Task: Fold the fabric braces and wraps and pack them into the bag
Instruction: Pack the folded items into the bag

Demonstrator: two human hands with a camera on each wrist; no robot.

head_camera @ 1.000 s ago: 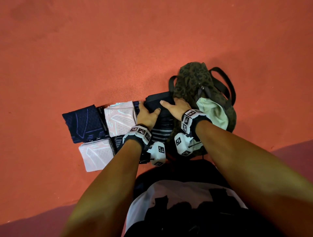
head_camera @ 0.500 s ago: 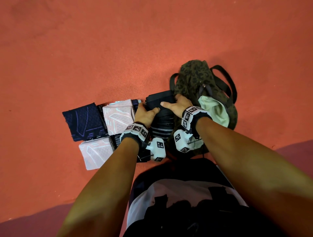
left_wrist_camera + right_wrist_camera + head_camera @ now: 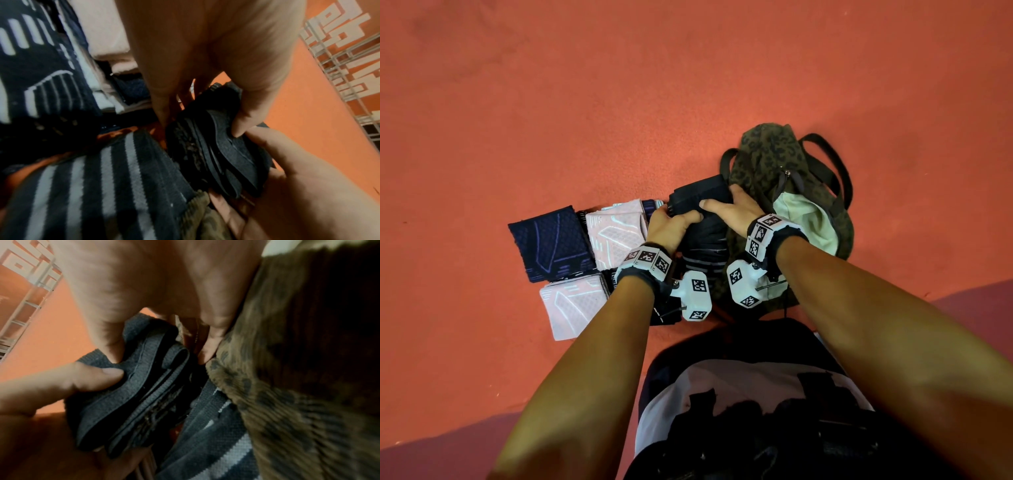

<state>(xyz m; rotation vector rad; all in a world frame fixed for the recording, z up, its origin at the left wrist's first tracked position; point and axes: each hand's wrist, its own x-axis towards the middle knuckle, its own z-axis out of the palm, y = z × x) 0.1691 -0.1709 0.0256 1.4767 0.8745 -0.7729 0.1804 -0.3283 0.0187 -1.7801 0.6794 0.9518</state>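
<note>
A folded black brace (image 3: 697, 195) (image 3: 222, 155) (image 3: 131, 395) is held between both hands, just left of the olive leopard-print bag (image 3: 770, 157) (image 3: 308, 369). My left hand (image 3: 671, 224) grips its left side, thumb on top. My right hand (image 3: 732, 209) grips its right side, thumb on top, fingers against the bag. A black wrap with grey stripes (image 3: 702, 260) (image 3: 107, 186) (image 3: 216, 443) lies under the brace. The bag's mouth shows pale green lining (image 3: 804, 219).
Folded pieces lie on the orange floor (image 3: 688, 85) to the left: a navy one (image 3: 551, 243), a pink one (image 3: 616, 233) and another pink one (image 3: 571, 308). The bag's dark handles (image 3: 835, 164) loop at its far right. My dark and white clothing (image 3: 739, 394) fills the lower frame.
Both hands have lifted and drawn the black brace slightly up and toward the bag; the left thumb has closed over its top.
</note>
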